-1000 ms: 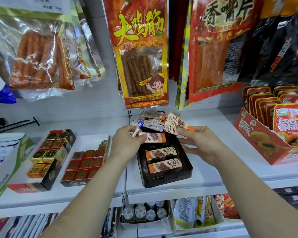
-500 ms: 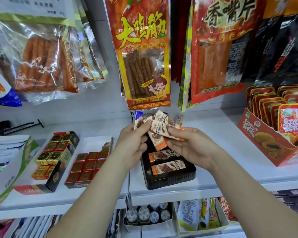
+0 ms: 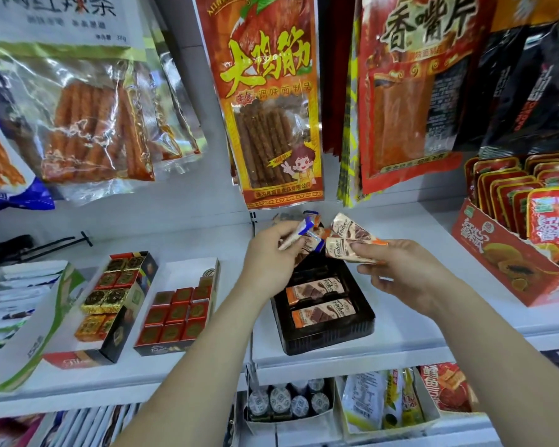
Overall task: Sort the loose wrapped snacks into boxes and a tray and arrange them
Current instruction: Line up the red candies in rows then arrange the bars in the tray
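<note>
My left hand grips a small bunch of blue-ended wrapped bars above the far end of the black tray. My right hand pinches two orange-ended chocolate bars just beside them. Two more orange-ended bars lie flat, side by side, in the tray on the white shelf.

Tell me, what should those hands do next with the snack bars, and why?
Probably lay one orange-ended bar from the right hand into the black tray, behind the two bars already lying there: they match, and the tray's far part looks unfilled.
</note>
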`<state>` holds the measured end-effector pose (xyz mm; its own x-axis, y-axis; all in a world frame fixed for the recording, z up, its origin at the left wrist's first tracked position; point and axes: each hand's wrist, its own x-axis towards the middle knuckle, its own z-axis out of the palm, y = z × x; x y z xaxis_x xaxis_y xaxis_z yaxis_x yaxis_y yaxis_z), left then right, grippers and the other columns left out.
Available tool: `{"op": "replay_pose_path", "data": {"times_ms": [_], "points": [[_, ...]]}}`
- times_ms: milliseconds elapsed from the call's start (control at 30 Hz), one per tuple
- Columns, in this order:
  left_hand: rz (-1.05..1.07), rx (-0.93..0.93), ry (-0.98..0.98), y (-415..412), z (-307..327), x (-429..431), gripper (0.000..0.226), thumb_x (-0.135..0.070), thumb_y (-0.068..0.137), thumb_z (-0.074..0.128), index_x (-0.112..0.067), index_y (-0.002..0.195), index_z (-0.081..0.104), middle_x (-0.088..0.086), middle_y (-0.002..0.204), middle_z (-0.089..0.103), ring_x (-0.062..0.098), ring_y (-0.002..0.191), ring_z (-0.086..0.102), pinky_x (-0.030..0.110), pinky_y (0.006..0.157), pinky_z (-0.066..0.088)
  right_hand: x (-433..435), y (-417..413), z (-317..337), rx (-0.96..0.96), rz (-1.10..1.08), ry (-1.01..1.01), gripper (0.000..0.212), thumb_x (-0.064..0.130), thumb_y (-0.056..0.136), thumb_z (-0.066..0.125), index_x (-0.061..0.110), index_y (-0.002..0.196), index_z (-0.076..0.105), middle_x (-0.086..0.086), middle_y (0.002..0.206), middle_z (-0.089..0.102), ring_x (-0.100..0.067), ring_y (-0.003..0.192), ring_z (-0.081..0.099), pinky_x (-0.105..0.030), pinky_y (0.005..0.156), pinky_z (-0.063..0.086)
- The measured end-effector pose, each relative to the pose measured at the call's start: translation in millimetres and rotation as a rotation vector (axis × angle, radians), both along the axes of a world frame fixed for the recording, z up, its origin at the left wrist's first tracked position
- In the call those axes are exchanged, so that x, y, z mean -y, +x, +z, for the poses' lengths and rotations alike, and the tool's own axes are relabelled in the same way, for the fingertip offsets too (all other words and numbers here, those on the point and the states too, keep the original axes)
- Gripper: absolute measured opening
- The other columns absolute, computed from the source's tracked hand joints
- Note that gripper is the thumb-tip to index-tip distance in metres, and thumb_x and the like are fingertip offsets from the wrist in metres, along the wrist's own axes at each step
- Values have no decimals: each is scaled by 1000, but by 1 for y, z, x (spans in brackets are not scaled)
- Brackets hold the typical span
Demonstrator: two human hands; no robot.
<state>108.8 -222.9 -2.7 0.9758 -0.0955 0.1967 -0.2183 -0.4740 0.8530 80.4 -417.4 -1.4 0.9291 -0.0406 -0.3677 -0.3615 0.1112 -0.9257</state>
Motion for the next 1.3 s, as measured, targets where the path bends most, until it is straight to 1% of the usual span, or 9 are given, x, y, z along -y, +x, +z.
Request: {"op": "replay_pose_path", "data": {"times_ms": [133,300,433,600,900,1000,1100,1233,1300], "points": [[-16,-37,201,10,-13,9,28,-12,90,62,-21,116,67,-7,104,63,12,94,56,22,76,39,7,-2,-2,-8,11,57,9,9,85,68,8,93,69,-6,86,71,-17,71,62,-19,60,49],[-42,-12,444,13,-22,14,23,-14,85,68,-22,107,71,0,106,69,19,98,60,29,80,47,10,-1,-4,-29,13,48,13,11,85,68,5,97,70,-9,88,72,-17,68,63,-18,55,53],[-19,59,558,12,-18,5,26,-11,84,65,-24,105,72,0,105,67,21,97,58,30,78,47,11,0,-7,2,2,92,7,15,85,69,10,90,71,-7,88,73,-19,76,65,-22,63,53],[-53,-21,710,6,-14,-13,20,-24,91,58,-28,108,70,0,101,69,22,90,60,29,69,45,7,-1,-6,3,67,134,20,20,86,68,8,102,70,-11,98,75,-22,84,71,-27,72,56],[-156,-139,582,-1,-12,-24,14,-28,95,54,-26,99,67,-2,84,63,17,78,57,30,64,42,2,-7,5,7,192,65,19,18,90,63,7,104,64,-12,95,75,-27,81,73,-27,60,57],[-122,-125,473,-5,-8,-25,11,-29,98,49,-24,93,58,-3,84,65,17,77,59,28,60,40,0,-7,10,24,275,-45,14,15,90,63,5,100,64,-15,94,74,-24,79,73,-24,57,57],[-52,-57,350,-12,-1,-21,8,-31,99,46,-26,100,51,-5,90,63,11,76,56,25,58,41,-2,-6,14,63,364,-202,13,12,87,67,2,97,65,-9,83,70,-18,70,70,-23,56,55],[-140,-70,147,-20,8,-10,27,-48,92,53,-25,104,57,-6,101,62,13,92,59,37,80,50,-10,-4,18,126,474,-320,9,13,87,68,6,92,69,-6,79,70,-10,61,61,-18,54,48],[-197,-166,72,-24,9,-8,34,-59,90,46,-31,107,56,-10,108,61,8,100,57,34,90,47,-13,-3,17,155,447,-317,5,12,85,69,7,87,70,-4,72,68,-7,56,56,-16,53,45]]}}
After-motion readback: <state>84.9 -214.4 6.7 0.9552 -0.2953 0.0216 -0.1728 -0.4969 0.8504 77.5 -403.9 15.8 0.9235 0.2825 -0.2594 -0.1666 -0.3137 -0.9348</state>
